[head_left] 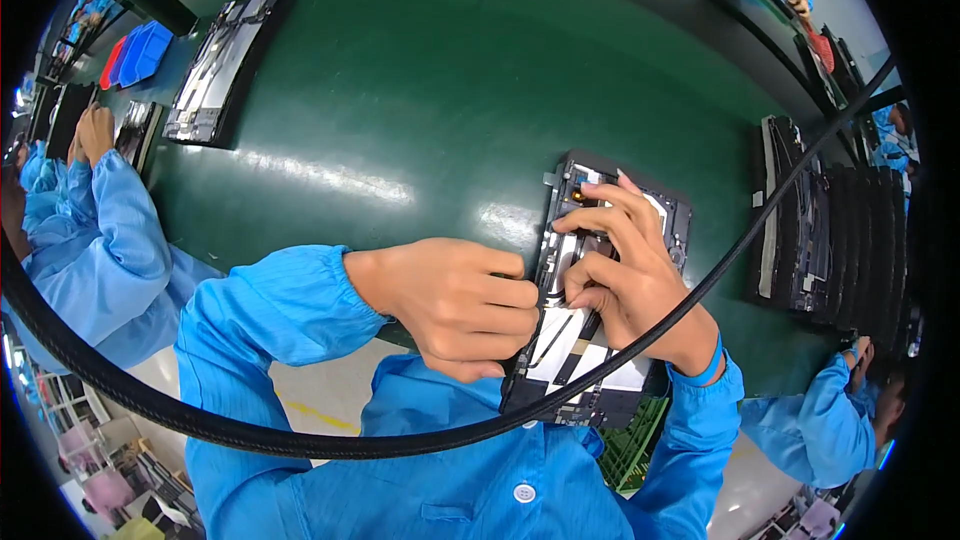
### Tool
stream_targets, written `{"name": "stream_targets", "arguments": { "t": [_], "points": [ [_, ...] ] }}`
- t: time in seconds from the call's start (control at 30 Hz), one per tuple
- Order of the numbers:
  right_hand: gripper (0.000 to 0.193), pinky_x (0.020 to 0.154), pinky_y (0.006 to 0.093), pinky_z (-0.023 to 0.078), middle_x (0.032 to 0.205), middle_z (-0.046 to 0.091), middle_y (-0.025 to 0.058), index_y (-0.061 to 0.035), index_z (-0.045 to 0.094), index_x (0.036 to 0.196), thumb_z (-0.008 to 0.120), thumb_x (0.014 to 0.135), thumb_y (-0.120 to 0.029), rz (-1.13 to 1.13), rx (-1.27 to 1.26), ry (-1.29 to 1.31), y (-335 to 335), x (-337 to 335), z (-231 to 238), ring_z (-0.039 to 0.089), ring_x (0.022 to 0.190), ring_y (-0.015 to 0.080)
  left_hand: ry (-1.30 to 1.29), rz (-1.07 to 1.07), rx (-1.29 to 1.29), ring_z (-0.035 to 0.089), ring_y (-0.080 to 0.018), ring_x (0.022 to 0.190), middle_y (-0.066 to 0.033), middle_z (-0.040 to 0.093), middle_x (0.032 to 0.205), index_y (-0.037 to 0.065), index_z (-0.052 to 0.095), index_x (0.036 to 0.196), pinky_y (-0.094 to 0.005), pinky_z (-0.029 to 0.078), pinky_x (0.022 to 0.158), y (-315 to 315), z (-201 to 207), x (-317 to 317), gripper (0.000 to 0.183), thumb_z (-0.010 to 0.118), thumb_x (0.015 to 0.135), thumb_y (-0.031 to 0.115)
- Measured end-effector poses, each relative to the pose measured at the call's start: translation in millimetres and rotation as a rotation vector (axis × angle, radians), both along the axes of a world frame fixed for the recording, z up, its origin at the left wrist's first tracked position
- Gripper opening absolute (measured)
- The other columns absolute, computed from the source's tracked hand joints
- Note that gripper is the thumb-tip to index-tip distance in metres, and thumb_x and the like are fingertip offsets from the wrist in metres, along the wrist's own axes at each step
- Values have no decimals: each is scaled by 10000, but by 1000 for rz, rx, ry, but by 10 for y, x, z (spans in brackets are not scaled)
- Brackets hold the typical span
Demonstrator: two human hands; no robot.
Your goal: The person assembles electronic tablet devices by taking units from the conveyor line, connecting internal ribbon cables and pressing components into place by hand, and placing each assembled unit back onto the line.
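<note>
An opened flat electronic device with black frame, white patches and exposed parts lies on the green work surface in front of me. My left hand is curled closed against the device's left edge, fingertips pressed at its side. My right hand rests on top of the device's middle, index and middle fingers stretched toward the upper parts, the other fingers bent down onto it. Both sleeves are blue. What sits under the fingers is hidden.
A thick black cable arcs across the lower view and up to the right. Another opened device lies far left on the green belt. A stack of black panels stands at right. Co-workers in blue sit at left and lower right. Blue and red bins sit at upper left.
</note>
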State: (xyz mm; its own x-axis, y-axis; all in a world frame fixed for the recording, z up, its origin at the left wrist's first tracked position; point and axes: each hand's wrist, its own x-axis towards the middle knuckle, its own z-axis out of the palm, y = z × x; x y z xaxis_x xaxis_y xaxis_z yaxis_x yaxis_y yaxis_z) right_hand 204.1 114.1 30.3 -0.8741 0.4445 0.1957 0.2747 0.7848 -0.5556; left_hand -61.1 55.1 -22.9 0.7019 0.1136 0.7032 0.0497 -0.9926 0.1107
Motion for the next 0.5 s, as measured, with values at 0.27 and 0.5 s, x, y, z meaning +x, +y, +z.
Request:
{"name": "stream_targets", "arguments": {
  "t": [0.27,0.5],
  "points": [
    [211,1281,674,365,1264,690,56,-108,683,871,831,733,-45,-30,214,-24,-16,59,80,563,1422,365,34,-78,130,686,-266,793,-167,758,946,-60,791,955,-404,550,688,-78,-17,-2,396,612,1036,284],
    [218,1112,539,537,930,634,54,-90,731,983,786,772,-78,-65,336,97,-37,18,-78,669,996,277,-19,-55,56,686,-278,798,-164,725,938,-48,757,909,-389,579,724,-56,15,61,293,680,965,229]
  ]
}}
